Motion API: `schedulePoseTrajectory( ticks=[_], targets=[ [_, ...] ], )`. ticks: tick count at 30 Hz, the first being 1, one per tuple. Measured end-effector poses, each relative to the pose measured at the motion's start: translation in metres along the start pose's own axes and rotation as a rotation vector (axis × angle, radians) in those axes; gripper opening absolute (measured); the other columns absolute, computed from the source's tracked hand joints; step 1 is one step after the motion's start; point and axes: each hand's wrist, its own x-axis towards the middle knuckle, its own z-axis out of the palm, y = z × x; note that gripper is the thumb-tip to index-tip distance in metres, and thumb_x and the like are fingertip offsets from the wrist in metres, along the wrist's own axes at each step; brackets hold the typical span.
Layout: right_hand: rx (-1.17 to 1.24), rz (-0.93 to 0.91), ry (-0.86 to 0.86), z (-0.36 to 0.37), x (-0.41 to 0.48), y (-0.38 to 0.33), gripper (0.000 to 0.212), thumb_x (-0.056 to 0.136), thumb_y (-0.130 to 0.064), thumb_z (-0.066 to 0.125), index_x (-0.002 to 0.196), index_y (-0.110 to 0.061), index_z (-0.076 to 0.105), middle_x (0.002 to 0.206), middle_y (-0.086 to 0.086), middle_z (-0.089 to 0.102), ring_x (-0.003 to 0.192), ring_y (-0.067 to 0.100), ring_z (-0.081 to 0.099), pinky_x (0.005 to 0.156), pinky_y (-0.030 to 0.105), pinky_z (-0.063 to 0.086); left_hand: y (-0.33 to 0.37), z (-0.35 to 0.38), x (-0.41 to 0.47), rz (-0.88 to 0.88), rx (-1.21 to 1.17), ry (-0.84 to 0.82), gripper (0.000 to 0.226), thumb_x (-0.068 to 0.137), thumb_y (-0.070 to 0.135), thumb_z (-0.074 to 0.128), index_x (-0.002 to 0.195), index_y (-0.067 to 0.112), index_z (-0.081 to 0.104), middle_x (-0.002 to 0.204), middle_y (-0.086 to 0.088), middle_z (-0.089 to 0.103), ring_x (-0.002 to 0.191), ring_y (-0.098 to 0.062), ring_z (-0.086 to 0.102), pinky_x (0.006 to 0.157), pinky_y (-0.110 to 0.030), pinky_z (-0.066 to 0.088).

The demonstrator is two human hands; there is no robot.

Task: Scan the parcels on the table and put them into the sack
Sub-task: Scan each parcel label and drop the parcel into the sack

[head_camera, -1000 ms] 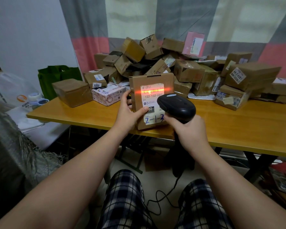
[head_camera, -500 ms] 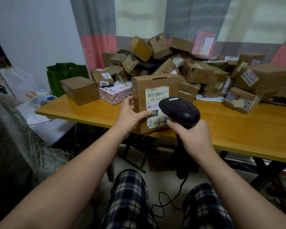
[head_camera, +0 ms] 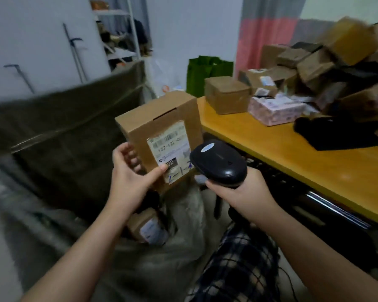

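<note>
Box (head_camera: 159,131): smooth brown card, rectangular, paper label. It is off the table (head_camera: 292,162), above the sack (head_camera: 188,214) mouth.
Left hand (head_camera: 129,175) grips its lower corner, thumb on the label.
Right hand (head_camera: 240,192) is wrapped round the glossy black scanner (head_camera: 218,164).
Risk: the corner hold may slip, or the box may catch the limp woven rim and drop outside.

The box (head_camera: 144,127) is brown. Its label (head_camera: 170,149) is white with black stripes and a bit of blue writing. The scanner (head_camera: 218,164) is black. The sack (head_camera: 153,264) is a dull grey-green. The desk (head_camera: 292,153) is yellow-orange. The pile of boxes (head_camera: 314,64) is brown, and one small box (head_camera: 275,110) is pink and white with tiny marks. The bag (head_camera: 207,73) is green. The curtain (head_camera: 266,40) has pink and grey blocks. The trousers (head_camera: 238,264) are black and white checks.
</note>
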Motion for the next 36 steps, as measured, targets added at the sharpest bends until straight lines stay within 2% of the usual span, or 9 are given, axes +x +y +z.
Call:
schedulePoseTrajectory(
  ticks=[4, 9, 12, 16, 19, 21, 25, 31, 36],
  targets=[
    [-0.06, 0.026, -0.113, 0.052, 0.014, 0.023, 0.031, 0.074, -0.024, 0.083, 0.083, -0.045, 0.061, 0.073, -0.032, 0.065, 0.081, -0.018, 0.059, 0.064, 0.001, 0.043, -0.037, -0.052, 0.001, -0.051, 0.259, 0.135, 0.091, 0.066, 0.029, 0.086, 0.135, 0.025, 0.026, 0.128, 0.007, 0.049, 0.116, -0.006, 0.052, 0.1, -0.029, 0.045],
    [-0.133, 0.083, -0.17, 0.09, 0.023, 0.055, 0.026, 0.072, -0.03, 0.083, 0.073, -0.041, 0.059, 0.068, -0.032, 0.064, 0.074, -0.021, 0.056, 0.056, 0.001, 0.042, -0.086, -0.076, 0.007, -0.053, 0.615, 0.142, 0.093, 0.065, 0.039, 0.085, 0.137, 0.027, 0.026, 0.139, -0.004, 0.046, 0.126, -0.018, 0.047, 0.1, -0.039, 0.046],
    [-0.179, 0.113, -0.213, 0.106, 0.028, 0.072, 0.024, 0.072, -0.032, 0.081, 0.071, -0.039, 0.058, 0.067, -0.027, 0.064, 0.073, -0.014, 0.059, 0.057, 0.003, 0.04, -0.119, -0.089, -0.002, -0.12, 0.853, 0.009, 0.093, 0.064, 0.039, 0.085, 0.137, 0.014, 0.032, 0.134, -0.009, 0.05, 0.121, -0.026, 0.052, 0.093, -0.039, 0.048],
    [-0.268, 0.247, -0.371, 0.126, 0.034, 0.092, 0.021, 0.075, -0.038, 0.077, 0.089, -0.032, 0.062, 0.086, -0.01, 0.066, 0.087, 0.009, 0.062, 0.072, 0.028, 0.05, -0.148, -0.098, -0.032, -0.358, 0.983, -0.328, 0.088, 0.065, 0.051, 0.081, 0.133, 0.019, 0.035, 0.125, -0.005, 0.054, 0.106, -0.023, 0.059, 0.082, -0.034, 0.051],
    [-0.361, 0.246, -0.486, 0.139, 0.032, 0.102, 0.02, 0.075, -0.037, 0.076, 0.08, -0.035, 0.056, 0.079, -0.018, 0.06, 0.079, 0.004, 0.057, 0.063, 0.018, 0.046, -0.159, -0.096, -0.05, -0.406, 1.094, -0.489, 0.082, 0.067, 0.053, 0.077, 0.129, 0.02, 0.036, 0.121, -0.002, 0.053, 0.1, -0.019, 0.06, 0.08, -0.035, 0.053],
    [-0.414, 0.217, -0.561, 0.146, 0.03, 0.105, 0.018, 0.074, -0.035, 0.076, 0.081, -0.032, 0.059, 0.081, -0.014, 0.062, 0.081, 0.009, 0.059, 0.063, 0.02, 0.048, -0.157, -0.1, -0.048, -0.439, 1.064, -0.367, 0.08, 0.067, 0.053, 0.076, 0.127, 0.016, 0.036, 0.12, -0.005, 0.051, 0.102, -0.025, 0.058, 0.08, -0.037, 0.052],
    [-0.649, 0.023, -0.589, 0.159, 0.037, 0.107, 0.042, 0.072, -0.047, 0.071, 0.103, -0.02, 0.066, 0.106, 0.0, 0.065, 0.104, 0.021, 0.058, 0.089, 0.034, 0.046, -0.152, -0.123, -0.03, -0.335, 1.138, -0.091, 0.079, 0.072, 0.044, 0.077, 0.124, 0.001, 0.036, 0.118, -0.017, 0.044, 0.102, -0.04, 0.053, 0.081, -0.044, 0.046],
    [-0.666, -0.072, -0.613, 0.176, 0.047, 0.104, 0.036, 0.076, -0.045, 0.068, 0.101, -0.019, 0.066, 0.103, 0.002, 0.065, 0.104, 0.025, 0.058, 0.091, 0.035, 0.043, -0.175, -0.154, -0.048, -0.503, 1.566, -0.252, 0.076, 0.086, 0.058, 0.056, 0.13, 0.001, 0.033, 0.119, -0.012, 0.046, 0.099, -0.031, 0.058, 0.079, -0.036, 0.05],
    [-0.634, -0.055, -0.627, 0.185, 0.043, 0.108, 0.027, 0.073, -0.044, 0.069, 0.087, -0.022, 0.059, 0.093, 0.001, 0.064, 0.095, 0.024, 0.06, 0.088, 0.035, 0.042, -0.186, -0.155, -0.038, -0.52, 1.409, -0.139, 0.09, 0.088, 0.061, 0.048, 0.147, 0.001, 0.015, 0.129, -0.019, 0.042, 0.107, -0.04, 0.055, 0.084, -0.043, 0.047]
  ],
)
